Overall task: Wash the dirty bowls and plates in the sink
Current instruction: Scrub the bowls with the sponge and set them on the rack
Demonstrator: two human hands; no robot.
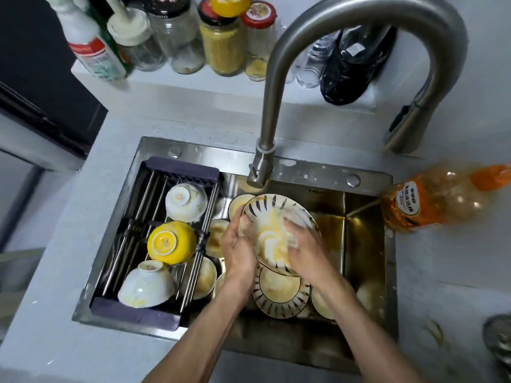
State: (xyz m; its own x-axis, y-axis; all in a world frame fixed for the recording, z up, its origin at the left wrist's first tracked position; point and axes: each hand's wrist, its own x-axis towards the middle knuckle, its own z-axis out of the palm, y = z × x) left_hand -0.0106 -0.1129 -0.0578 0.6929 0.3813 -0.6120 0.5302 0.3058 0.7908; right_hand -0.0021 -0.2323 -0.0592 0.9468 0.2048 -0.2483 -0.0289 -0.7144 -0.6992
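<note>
Over the steel sink [365, 244] I hold a tilted white plate with dark blue rim strokes [269, 214], smeared yellow. My left hand [238, 244] grips its left rim. My right hand [302, 248] is blurred and presses flat on the plate's face; whether it holds a cloth I cannot tell. Below lies another striped plate [279, 294] among several dirty dishes [217, 236]. In the dark drying rack [154, 316] at the left sit upside down a white bowl [185, 201], a yellow bowl [171, 242] and a second white bowl [146, 284].
A curved steel faucet [279, 87] arches over the sink, its spray head [406, 128] at the right. An orange detergent bottle [431, 200] lies on the counter right of the sink. Jars and bottles [218, 40] and a black bag [354, 59] line the back ledge.
</note>
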